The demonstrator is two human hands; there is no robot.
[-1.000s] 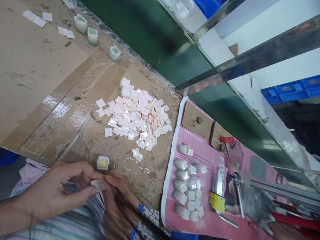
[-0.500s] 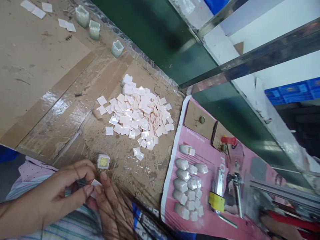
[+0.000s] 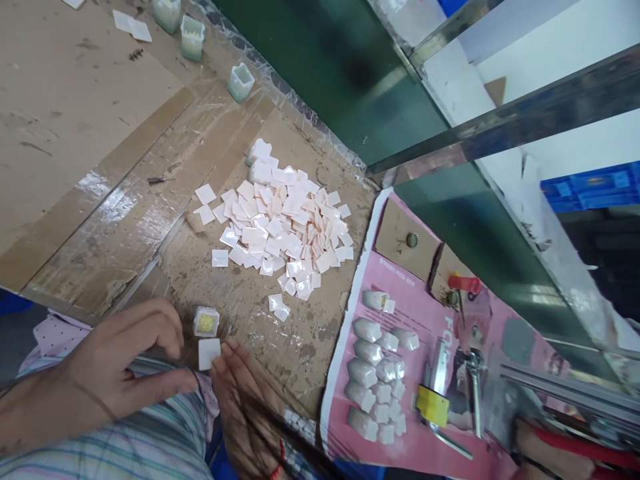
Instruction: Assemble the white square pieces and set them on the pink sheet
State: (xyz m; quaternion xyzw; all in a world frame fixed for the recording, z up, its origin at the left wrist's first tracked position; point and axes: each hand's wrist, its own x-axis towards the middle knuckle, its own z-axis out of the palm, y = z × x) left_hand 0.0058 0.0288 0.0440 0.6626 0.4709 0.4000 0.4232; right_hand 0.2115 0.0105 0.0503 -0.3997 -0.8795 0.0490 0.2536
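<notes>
My right hand (image 3: 245, 400), partly crossed by dark strands of hair, pinches a small white square tile (image 3: 209, 353) at its right edge. Just beyond the tile, a little white box (image 3: 206, 323) with a yellow filling stands at the near side of the cardboard. To the left is my left hand (image 3: 135, 363), its thumb apart from the bent fingers and nothing between them. A heap of pale square tiles (image 3: 287, 220) lies farther off on the cardboard, with a few loose tiles (image 3: 279, 307) nearer me.
Small translucent cups (image 3: 241, 83) stand along the back edge, by a dark green panel (image 3: 325, 73). On the pink sheet (image 3: 417, 320) at right lie several white blocks (image 3: 367, 352), a yellow-wrapped metal tool (image 3: 433, 405) and red handles (image 3: 570, 443), near what looks like a hand.
My left hand has come off the tile and moved slightly left. The tile, now in my right hand alone, lies flatter and more visible beside the box. The view has shifted slightly.
</notes>
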